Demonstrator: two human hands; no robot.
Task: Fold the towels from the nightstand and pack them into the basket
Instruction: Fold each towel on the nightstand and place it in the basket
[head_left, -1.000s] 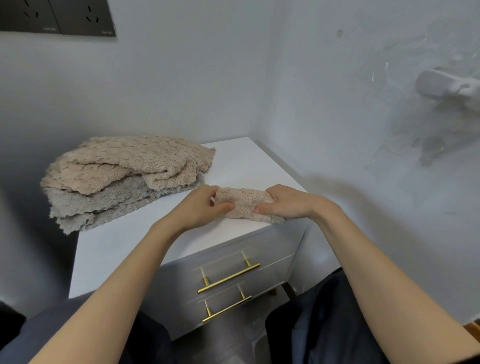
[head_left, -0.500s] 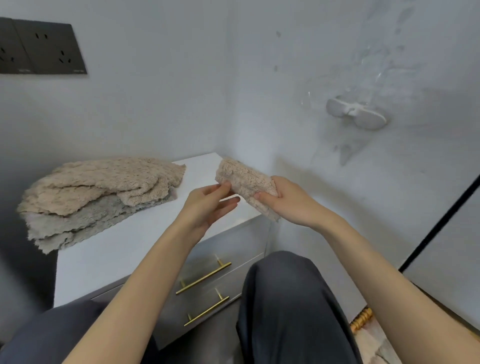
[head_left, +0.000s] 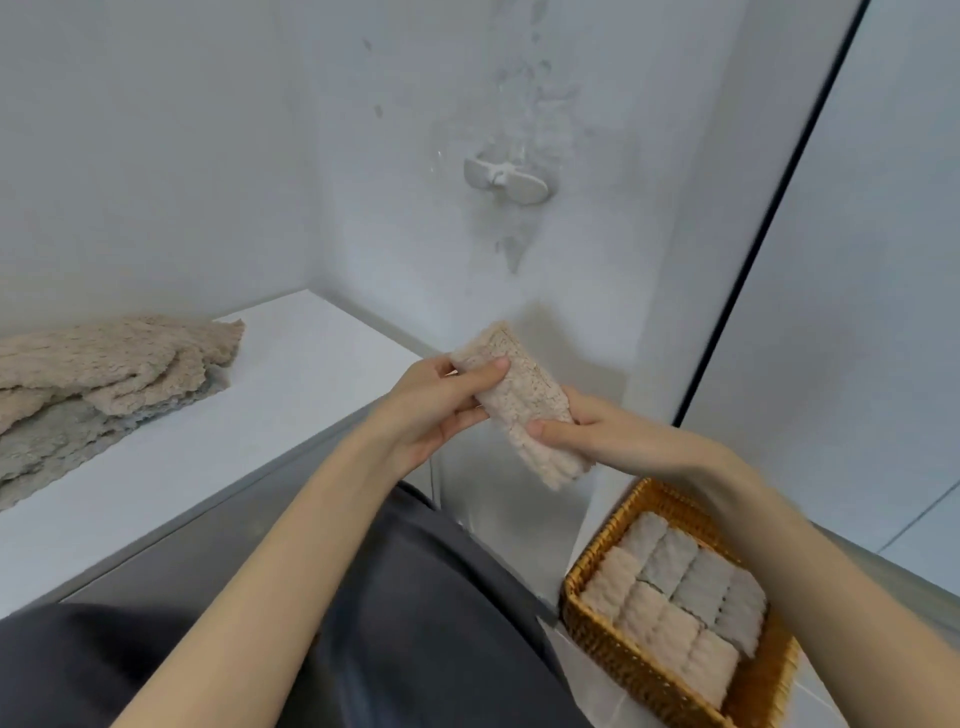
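A small folded beige towel (head_left: 519, 410) is held in the air between both hands, past the right end of the white nightstand (head_left: 291, 415). My left hand (head_left: 434, 410) grips its upper end with the thumb on top. My right hand (head_left: 618, 441) pinches its lower part from the right. A pile of unfolded beige and grey towels (head_left: 98, 384) lies at the left of the nightstand top. A woven wicker basket (head_left: 602, 644) stands on the floor at the lower right, holding several folded towels (head_left: 675, 597) in rows.
My dark-trousered knees (head_left: 415, 623) fill the bottom centre. A white wall hook (head_left: 506, 182) sticks out of the grey wall ahead. A black vertical strip (head_left: 769, 218) runs down the wall at the right.
Both hands lifted the folded towel off the nightstand and carried it to the right. The view swung right, bringing the basket into sight.
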